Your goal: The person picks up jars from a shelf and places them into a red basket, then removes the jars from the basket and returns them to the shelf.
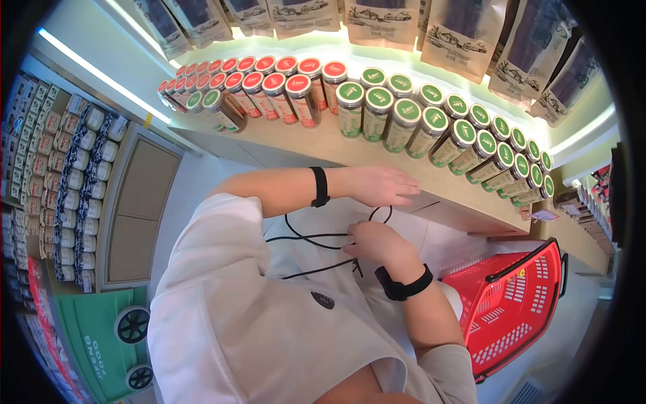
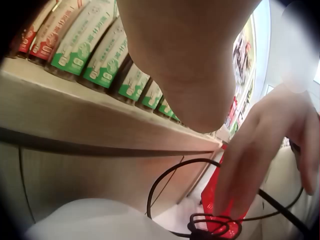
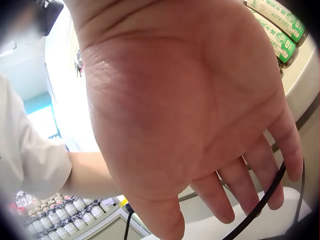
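Observation:
My left hand (image 1: 383, 186) is stretched out beside the front edge of the wooden shelf (image 1: 323, 145), its fingers loosely extended with nothing in them. In the left wrist view, the heel of that hand (image 2: 185, 65) fills the top and its fingers are hidden. My right hand (image 1: 380, 241) hangs just below it, close to a thin black cable (image 1: 306, 236) that loops in front of my body. In the right wrist view, the right palm (image 3: 185, 105) faces the camera with relaxed fingers, and the cable (image 3: 272, 187) crosses in front of them. Both wrists wear black bands.
Red-lidded jars (image 1: 274, 82) and green-lidded jars (image 1: 407, 111) line the shelf, below hanging paper bags (image 1: 383, 23). A red shopping basket (image 1: 511, 303) stands at the right. On the left are a green wheeled cart (image 1: 94, 337) and racks of white jars (image 1: 77, 188).

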Tool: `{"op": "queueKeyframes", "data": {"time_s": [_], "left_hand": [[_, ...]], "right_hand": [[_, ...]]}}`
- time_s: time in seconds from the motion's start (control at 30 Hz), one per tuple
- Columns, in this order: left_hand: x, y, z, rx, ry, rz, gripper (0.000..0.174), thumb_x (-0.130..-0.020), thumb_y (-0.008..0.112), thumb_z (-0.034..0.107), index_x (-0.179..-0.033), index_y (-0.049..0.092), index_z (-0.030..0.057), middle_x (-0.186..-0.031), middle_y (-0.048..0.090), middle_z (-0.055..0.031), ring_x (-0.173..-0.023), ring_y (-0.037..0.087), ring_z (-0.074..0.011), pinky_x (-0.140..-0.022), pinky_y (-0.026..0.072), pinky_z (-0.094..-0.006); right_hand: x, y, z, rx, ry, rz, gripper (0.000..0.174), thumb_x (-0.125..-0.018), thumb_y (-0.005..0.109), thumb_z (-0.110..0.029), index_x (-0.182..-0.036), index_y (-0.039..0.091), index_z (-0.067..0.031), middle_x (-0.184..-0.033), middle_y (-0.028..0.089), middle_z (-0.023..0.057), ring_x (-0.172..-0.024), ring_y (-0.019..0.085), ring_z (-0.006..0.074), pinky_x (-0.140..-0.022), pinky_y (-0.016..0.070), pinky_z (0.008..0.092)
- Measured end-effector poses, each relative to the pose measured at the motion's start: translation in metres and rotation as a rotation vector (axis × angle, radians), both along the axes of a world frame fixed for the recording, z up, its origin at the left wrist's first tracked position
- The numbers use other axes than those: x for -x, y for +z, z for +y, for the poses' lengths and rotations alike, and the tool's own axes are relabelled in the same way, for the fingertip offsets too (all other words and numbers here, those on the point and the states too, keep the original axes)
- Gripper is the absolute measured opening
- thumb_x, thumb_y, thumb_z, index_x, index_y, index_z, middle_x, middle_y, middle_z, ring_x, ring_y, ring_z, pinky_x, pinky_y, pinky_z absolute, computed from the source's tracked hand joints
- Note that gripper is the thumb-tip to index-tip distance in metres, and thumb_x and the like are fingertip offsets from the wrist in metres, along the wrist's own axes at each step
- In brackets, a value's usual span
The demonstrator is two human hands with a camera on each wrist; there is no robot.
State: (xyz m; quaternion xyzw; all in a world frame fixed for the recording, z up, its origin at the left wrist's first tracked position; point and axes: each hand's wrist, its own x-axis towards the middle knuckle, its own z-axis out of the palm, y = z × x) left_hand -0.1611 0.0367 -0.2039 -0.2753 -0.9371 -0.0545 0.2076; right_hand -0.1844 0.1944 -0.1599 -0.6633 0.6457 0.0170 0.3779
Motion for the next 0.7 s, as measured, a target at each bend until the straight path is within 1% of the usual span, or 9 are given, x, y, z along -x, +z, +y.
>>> {"op": "queueKeyframes", "data": {"time_s": [0.03,0.1,0.13,0.2,0.33,0.43,0.6,0.63,0.7], "left_hand": [[0.008,-0.007,-0.001,-0.001,-0.011,-0.005,0.033,-0.08,0.064,0.015,-0.113,0.064,0.0111,-0.133,0.058,-0.0093,-0.123,0.056,-0.0262,-0.103,0.0465,-0.0391],[0.023,-0.016,-0.005,0.047,-0.076,-0.112,0.037,-0.08,0.066,0.018,-0.116,0.064,0.0103,-0.14,0.053,-0.0107,-0.134,0.046,-0.0287,-0.113,0.0376,-0.0417],[0.027,-0.02,-0.009,0.049,-0.084,-0.119,0.037,-0.08,0.066,0.018,-0.116,0.064,0.0103,-0.14,0.053,-0.0107,-0.134,0.046,-0.0287,-0.113,0.0376,-0.0417],[0.027,-0.018,-0.015,0.164,-0.15,-0.213,0.039,-0.08,0.067,0.021,-0.117,0.064,0.008,-0.144,0.049,-0.0106,-0.143,0.034,-0.0295,-0.119,0.0288,-0.044],[0.027,-0.011,-0.015,0.15,-0.142,-0.307,0.031,-0.082,0.063,0.02,-0.109,0.068,0.004,-0.141,0.052,-0.0104,-0.145,0.03,-0.0283,-0.12,0.0267,-0.044],[0.03,-0.007,-0.014,0.26,-0.122,-0.412,0.038,-0.079,0.067,0.026,-0.111,0.066,0.0044,-0.143,0.05,-0.0095,-0.146,0.028,-0.0282,-0.121,0.0242,-0.0454],[0.035,0.002,-0.009,0.458,-0.094,-0.54,0.029,-0.085,0.059,0.024,-0.103,0.069,0.0037,-0.138,0.055,-0.0092,-0.147,0.027,-0.0257,-0.121,0.0221,-0.0446],[0.036,-0.001,-0.012,0.458,-0.074,-0.548,0.029,-0.085,0.059,0.024,-0.103,0.069,0.0037,-0.138,0.055,-0.0092,-0.147,0.027,-0.0257,-0.121,0.0221,-0.0446],[0.033,-0.01,-0.013,0.416,-0.076,-0.394,0.026,-0.086,0.056,0.021,-0.1,0.071,0.005,-0.138,0.055,-0.0079,-0.146,0.027,-0.0248,-0.121,0.0222,-0.0446]], "right_hand": [[-0.003,0.0,0.002,-0.08,0.021,0.019,0.036,-0.085,0.067,-0.032,-0.103,0.067,-0.0005,-0.106,0.068,0.02,-0.099,0.067,0.0338,-0.086,0.0532,0.0438],[-0.006,0.004,0.007,-0.09,0.023,0.016,0.036,-0.085,0.066,-0.032,-0.103,0.067,-0.0007,-0.106,0.068,0.0191,-0.099,0.066,0.0339,-0.086,0.0531,0.044],[-0.005,0.007,0.009,-0.095,0.034,0.019,0.035,-0.086,0.065,-0.032,-0.102,0.067,-0.0009,-0.106,0.068,0.0182,-0.1,0.066,0.0339,-0.086,0.0531,0.0443],[-0.003,0.01,0.015,-0.049,0.018,0.004,0.035,-0.086,0.065,-0.032,-0.103,0.067,-0.0012,-0.107,0.068,0.0174,-0.102,0.065,0.0341,-0.087,0.053,0.0442],[0.005,0.003,0.022,0.055,-0.013,-0.05,0.035,-0.084,0.067,-0.03,-0.106,0.066,-0.0034,-0.107,0.067,0.0156,-0.104,0.063,0.0335,-0.087,0.0526,0.0449],[0.007,-0.01,0.024,0.111,-0.03,-0.012,0.037,-0.082,0.069,-0.03,-0.109,0.065,-0.005,-0.105,0.066,0.0146,-0.104,0.062,0.0319,-0.086,0.0519,0.0464],[0.005,0.016,0.027,0.155,-0.038,-0.102,0.038,-0.079,0.072,-0.029,-0.108,0.065,-0.0062,-0.108,0.063,0.0131,-0.108,0.059,0.0301,-0.086,0.0508,0.0473],[0.006,0.023,0.026,0.153,-0.061,-0.134,0.037,-0.078,0.072,-0.029,-0.107,0.065,-0.0064,-0.109,0.062,0.0126,-0.109,0.058,0.03,-0.087,0.0506,0.0474],[0.009,0.029,0.03,0.165,-0.065,-0.176,0.037,-0.077,0.073,-0.028,-0.106,0.065,-0.0069,-0.11,0.062,0.0118,-0.11,0.058,0.0306,-0.087,0.0506,0.0473]]}}
